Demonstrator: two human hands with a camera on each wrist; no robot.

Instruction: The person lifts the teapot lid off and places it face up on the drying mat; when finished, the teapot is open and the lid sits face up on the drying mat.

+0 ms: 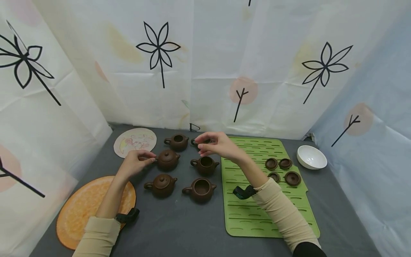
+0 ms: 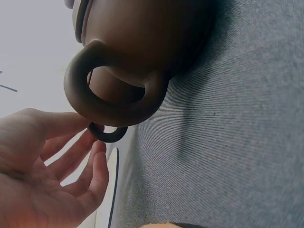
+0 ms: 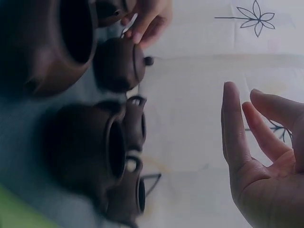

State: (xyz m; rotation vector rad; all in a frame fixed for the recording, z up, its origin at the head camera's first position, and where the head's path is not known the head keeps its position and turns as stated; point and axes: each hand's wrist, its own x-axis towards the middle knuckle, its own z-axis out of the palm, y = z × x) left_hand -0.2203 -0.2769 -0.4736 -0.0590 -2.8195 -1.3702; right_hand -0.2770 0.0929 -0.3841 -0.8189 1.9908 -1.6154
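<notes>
Lidded teapot (image 1: 167, 159) sits on the grey worktop (image 1: 179, 225) at centre left of the head view, and I see my left hand (image 1: 136, 162) at its side, fingertips meeting at the handle; whether they pinch it I cannot tell. My right hand (image 1: 216, 144) hovers above the open teapot (image 1: 205, 165) near frame centre, fingers relaxed and apart, holding nothing. At right, four loose lids (image 1: 282, 169) lie on the green mat (image 1: 257, 214), beside a white bowl (image 1: 311, 157).
</notes>
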